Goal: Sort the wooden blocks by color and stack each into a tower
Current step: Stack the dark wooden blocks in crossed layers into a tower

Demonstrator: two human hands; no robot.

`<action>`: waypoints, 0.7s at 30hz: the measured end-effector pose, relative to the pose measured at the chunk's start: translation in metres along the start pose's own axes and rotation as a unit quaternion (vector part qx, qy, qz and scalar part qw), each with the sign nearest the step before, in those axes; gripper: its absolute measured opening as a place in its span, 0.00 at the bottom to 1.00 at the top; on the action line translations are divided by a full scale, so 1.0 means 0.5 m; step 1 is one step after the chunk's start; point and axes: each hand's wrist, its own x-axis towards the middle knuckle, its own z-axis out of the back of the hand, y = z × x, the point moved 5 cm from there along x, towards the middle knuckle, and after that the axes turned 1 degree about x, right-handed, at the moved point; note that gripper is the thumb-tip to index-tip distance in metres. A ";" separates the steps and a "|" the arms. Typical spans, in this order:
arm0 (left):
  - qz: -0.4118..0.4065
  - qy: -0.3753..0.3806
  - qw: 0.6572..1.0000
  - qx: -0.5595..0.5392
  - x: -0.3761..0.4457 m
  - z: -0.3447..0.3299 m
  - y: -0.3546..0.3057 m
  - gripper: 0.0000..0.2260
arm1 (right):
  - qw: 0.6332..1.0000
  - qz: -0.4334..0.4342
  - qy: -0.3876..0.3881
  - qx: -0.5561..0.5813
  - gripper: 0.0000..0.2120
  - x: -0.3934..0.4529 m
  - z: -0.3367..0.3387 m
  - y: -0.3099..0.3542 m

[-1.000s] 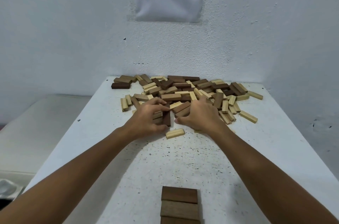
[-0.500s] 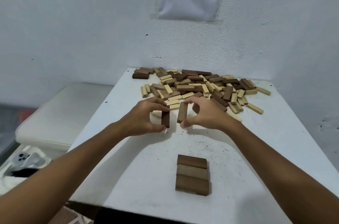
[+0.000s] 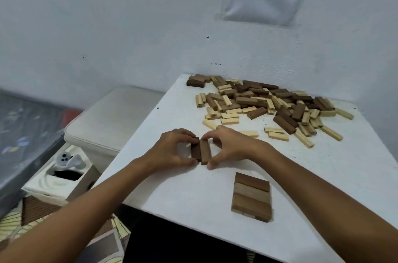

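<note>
Wooden blocks, dark brown and pale rectangular ones mixed in a loose pile, lie scattered over the far half of the white square surface, against the wall. Nearer the person, close to the front edge, sits a low stack of dark brown wooden blocks, its top layer three blocks laid side by side across another layer beneath. Between pile and stack, two dark brown rectangular wooden blocks stand pressed together, long faces touching, ends pointing toward and away from the person. The left hand grips the left block, fingers curled over its far end and thumb at the near end. The right hand pinches the right block the same way, fingertips on the far end and thumb at the near end. Such blocks are likely light, rigid and smooth-faced, so they probably slide against each other easily; holding them by the short ends, squeezed together as one, seems the surest way to carry them to the stack, well apart from the hands to the near right.
</note>
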 end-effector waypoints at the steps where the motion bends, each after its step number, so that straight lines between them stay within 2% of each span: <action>1: -0.002 -0.003 1.000 -0.002 0.001 -0.003 0.000 0.29 | 1.000 0.000 0.004 0.010 0.40 -0.001 0.002 -0.004; 6: -0.014 -0.012 1.000 -0.004 0.004 -0.024 0.000 0.36 | 0.998 0.003 -0.009 0.056 0.30 -0.004 0.019 -0.031; 11: -0.019 -0.015 1.000 0.001 0.021 -0.033 -0.003 0.33 | 0.986 -0.003 -0.064 0.152 0.30 -0.003 0.021 -0.060; 17: -0.019 -0.025 0.999 -0.021 0.030 -0.033 -0.005 0.32 | 0.986 0.032 -0.139 0.082 0.31 -0.008 0.023 -0.061; 21: -0.020 -0.039 0.998 -0.034 0.029 -0.037 -0.003 0.30 | 0.983 0.020 -0.161 0.087 0.24 -0.022 0.023 -0.073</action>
